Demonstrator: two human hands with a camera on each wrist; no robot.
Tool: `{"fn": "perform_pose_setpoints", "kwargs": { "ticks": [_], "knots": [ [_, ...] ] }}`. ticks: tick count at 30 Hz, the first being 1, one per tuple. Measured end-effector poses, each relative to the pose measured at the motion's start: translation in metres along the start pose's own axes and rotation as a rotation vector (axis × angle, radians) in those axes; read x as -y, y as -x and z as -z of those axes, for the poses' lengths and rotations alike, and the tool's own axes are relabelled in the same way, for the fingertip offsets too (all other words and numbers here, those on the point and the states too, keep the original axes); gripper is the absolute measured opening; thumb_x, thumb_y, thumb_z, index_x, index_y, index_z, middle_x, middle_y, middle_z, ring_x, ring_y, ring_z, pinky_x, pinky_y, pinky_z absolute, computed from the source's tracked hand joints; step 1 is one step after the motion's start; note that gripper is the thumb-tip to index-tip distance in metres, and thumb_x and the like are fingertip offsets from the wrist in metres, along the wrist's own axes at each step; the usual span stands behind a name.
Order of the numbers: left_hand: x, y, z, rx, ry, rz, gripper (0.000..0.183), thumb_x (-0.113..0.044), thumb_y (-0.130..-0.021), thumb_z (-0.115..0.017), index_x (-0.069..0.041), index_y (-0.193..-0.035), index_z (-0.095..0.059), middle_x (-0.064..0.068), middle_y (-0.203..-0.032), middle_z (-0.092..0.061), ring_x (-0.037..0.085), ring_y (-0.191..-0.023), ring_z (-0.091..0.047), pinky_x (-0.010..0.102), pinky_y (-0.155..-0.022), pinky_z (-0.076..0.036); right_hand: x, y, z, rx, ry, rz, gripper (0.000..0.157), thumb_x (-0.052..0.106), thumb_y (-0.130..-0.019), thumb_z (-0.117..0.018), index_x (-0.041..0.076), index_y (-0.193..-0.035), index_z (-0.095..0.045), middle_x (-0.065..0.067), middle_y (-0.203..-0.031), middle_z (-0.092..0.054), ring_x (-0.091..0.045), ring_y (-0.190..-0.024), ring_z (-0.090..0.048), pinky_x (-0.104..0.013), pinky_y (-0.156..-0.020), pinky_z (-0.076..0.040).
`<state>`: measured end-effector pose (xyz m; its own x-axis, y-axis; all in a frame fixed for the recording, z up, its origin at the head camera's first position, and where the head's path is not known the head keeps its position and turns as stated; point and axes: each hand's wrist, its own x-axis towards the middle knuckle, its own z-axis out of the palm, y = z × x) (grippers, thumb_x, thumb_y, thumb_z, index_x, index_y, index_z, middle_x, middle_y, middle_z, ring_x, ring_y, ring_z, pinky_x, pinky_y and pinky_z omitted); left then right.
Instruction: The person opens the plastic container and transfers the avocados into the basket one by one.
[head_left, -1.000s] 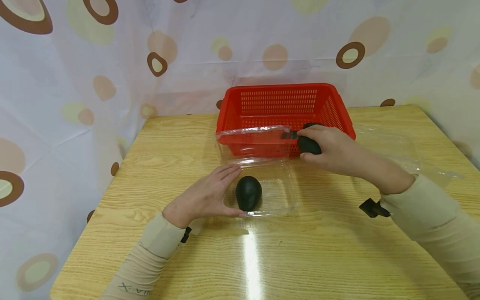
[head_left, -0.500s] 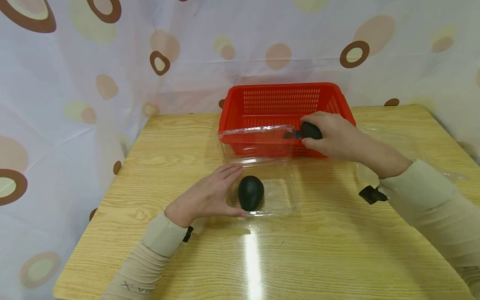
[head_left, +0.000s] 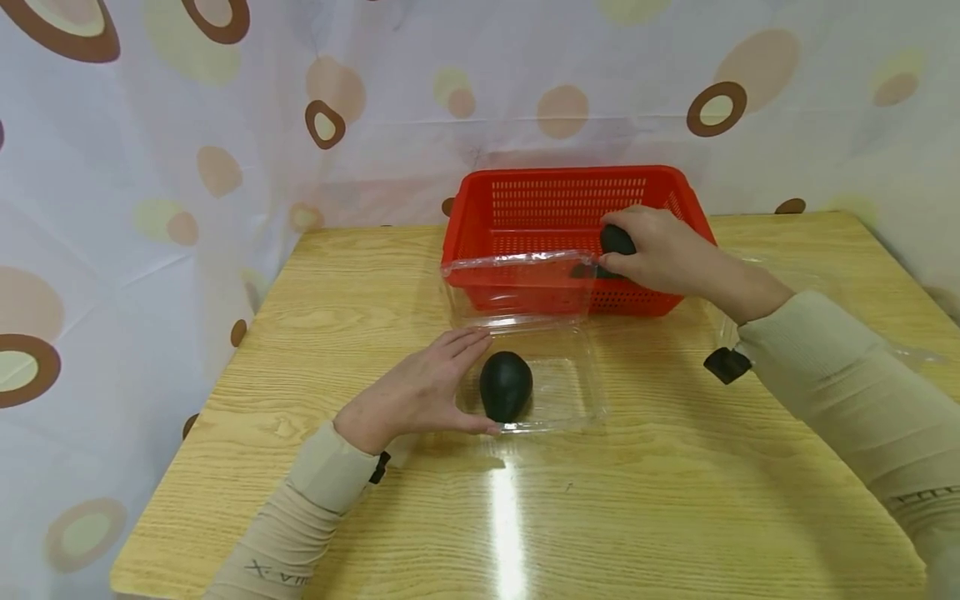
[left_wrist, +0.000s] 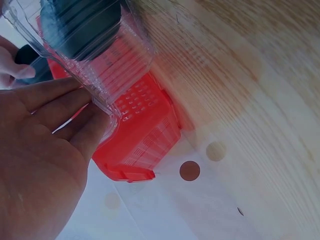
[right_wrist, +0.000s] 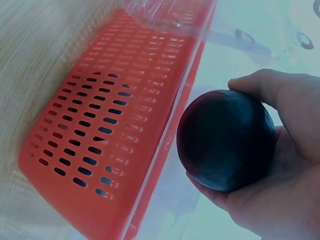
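My right hand [head_left: 660,248] grips a dark green avocado [right_wrist: 225,140] over the right part of a red slotted plastic basket [head_left: 551,177]. Thumb and fingers lie on opposite sides of the fruit. Dark shapes, seen partly through the basket's slots and the clear lid, lie lower in the basket. My left hand [head_left: 416,392] spans the left end of a clear plastic clamshell container [head_left: 566,400], its fairly straight fingers touching the rim. A second avocado [head_left: 506,386] sits in the container's left half. The raised clear lid [head_left: 517,287] stands in front of the basket.
Another clear plastic container [head_left: 780,267] lies at the right, partly hidden behind the right forearm. The wooden table [head_left: 360,308] ends at a patterned curtain [head_left: 420,50] behind the basket.
My right hand, with the avocado in its grip, has moved from the basket's front wall back over the basket. The left hand and the container have kept their places.
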<state>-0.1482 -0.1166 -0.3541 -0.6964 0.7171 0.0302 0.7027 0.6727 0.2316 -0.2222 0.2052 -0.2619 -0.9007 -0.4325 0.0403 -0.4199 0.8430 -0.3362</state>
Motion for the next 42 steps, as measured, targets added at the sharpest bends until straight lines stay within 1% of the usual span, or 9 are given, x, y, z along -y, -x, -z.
{"fn": "perform_pose_setpoints", "kwargs": {
  "ticks": [4, 9, 12, 15, 20, 24, 31, 38, 42],
  "knots": [
    [-0.001, 0.000, 0.000, -0.001, 0.004, -0.005, 0.109, -0.067, -0.076, -0.073, 0.000, -0.152, -0.034, 0.012, -0.161, -0.033, 0.027, -0.150, -0.028, 0.040, -0.122, -0.030, -0.004, -0.007, 0.001, 0.012, 0.004, 0.000, 0.055, 0.026, -0.096, -0.062, -0.007, -0.138, -0.047, -0.025, -0.124, -0.056, -0.035, -0.102, -0.051, -0.043, -0.078, -0.049],
    [-0.003, -0.001, -0.001, -0.004, 0.001, -0.002, 0.109, -0.068, -0.075, -0.073, 0.000, -0.152, -0.035, 0.012, -0.161, -0.033, 0.027, -0.150, -0.028, 0.040, -0.122, -0.030, -0.008, -0.016, 0.001, 0.038, -0.006, -0.014, 0.058, 0.024, -0.097, -0.060, -0.009, -0.142, -0.042, -0.029, -0.133, -0.051, -0.040, -0.112, -0.049, -0.052, -0.091, -0.049],
    [-0.004, -0.001, 0.000, -0.011, -0.002, -0.003, 0.109, -0.069, -0.075, -0.073, -0.001, -0.152, -0.035, 0.012, -0.160, -0.034, 0.027, -0.150, -0.029, 0.040, -0.121, -0.031, -0.012, -0.023, 0.000, 0.046, -0.001, -0.026, 0.059, 0.022, -0.098, -0.057, -0.011, -0.143, -0.038, -0.032, -0.137, -0.048, -0.043, -0.118, -0.048, -0.058, -0.100, -0.046],
    [-0.005, -0.001, 0.000, -0.015, -0.006, -0.004, 0.110, -0.069, -0.075, -0.073, -0.001, -0.152, -0.035, 0.011, -0.160, -0.034, 0.027, -0.149, -0.030, 0.040, -0.121, -0.031, -0.015, -0.030, -0.002, 0.050, -0.012, -0.043, 0.060, 0.023, -0.099, -0.056, -0.009, -0.145, -0.036, -0.031, -0.139, -0.047, -0.044, -0.121, -0.046, -0.059, -0.105, -0.042],
    [-0.006, -0.001, 0.000, -0.007, -0.010, 0.000, 0.110, -0.070, -0.075, -0.072, -0.002, -0.153, -0.035, 0.011, -0.161, -0.034, 0.026, -0.150, -0.029, 0.040, -0.121, -0.031, -0.018, -0.038, -0.008, 0.039, -0.060, -0.075, 0.058, 0.025, -0.099, -0.058, -0.007, -0.142, -0.035, -0.028, -0.131, -0.050, -0.040, -0.111, -0.049, -0.055, -0.098, -0.046],
    [-0.006, -0.001, 0.000, -0.003, -0.010, 0.007, 0.110, -0.070, -0.075, -0.072, -0.002, -0.153, -0.035, 0.010, -0.161, -0.034, 0.026, -0.150, -0.029, 0.039, -0.121, -0.031, -0.021, -0.043, -0.012, 0.048, -0.065, -0.120, 0.059, 0.026, -0.098, -0.059, -0.007, -0.140, -0.031, -0.029, -0.125, -0.051, -0.039, -0.107, -0.051, -0.055, -0.095, -0.050],
    [-0.007, -0.001, -0.001, -0.006, -0.014, 0.000, 0.109, -0.070, -0.075, -0.071, -0.002, -0.152, -0.035, 0.011, -0.160, -0.035, 0.026, -0.149, -0.030, 0.039, -0.120, -0.032, -0.025, -0.051, -0.017, 0.075, -0.041, -0.204, 0.060, 0.025, -0.097, -0.063, -0.006, -0.139, -0.033, -0.029, -0.127, -0.049, -0.041, -0.110, -0.050, -0.058, -0.101, -0.049],
    [-0.008, 0.000, 0.000, -0.015, -0.014, -0.009, 0.109, -0.070, -0.076, -0.071, -0.002, -0.152, -0.035, 0.011, -0.160, -0.035, 0.026, -0.149, -0.031, 0.039, -0.121, -0.032, -0.031, -0.059, -0.022, 0.073, -0.008, -0.226, 0.059, 0.023, -0.095, -0.065, -0.005, -0.138, -0.037, -0.029, -0.131, -0.047, -0.041, -0.113, -0.047, -0.058, -0.104, -0.046],
    [-0.009, 0.000, 0.000, -0.012, -0.017, -0.009, 0.109, -0.070, -0.075, -0.071, -0.002, -0.152, -0.035, 0.011, -0.160, -0.035, 0.026, -0.149, -0.031, 0.039, -0.121, -0.032, -0.034, -0.062, -0.026, 0.086, 0.003, -0.192, 0.061, 0.022, -0.097, -0.062, -0.005, -0.144, -0.034, -0.030, -0.138, -0.046, -0.042, -0.118, -0.047, -0.058, -0.106, -0.044]
  ]
}}
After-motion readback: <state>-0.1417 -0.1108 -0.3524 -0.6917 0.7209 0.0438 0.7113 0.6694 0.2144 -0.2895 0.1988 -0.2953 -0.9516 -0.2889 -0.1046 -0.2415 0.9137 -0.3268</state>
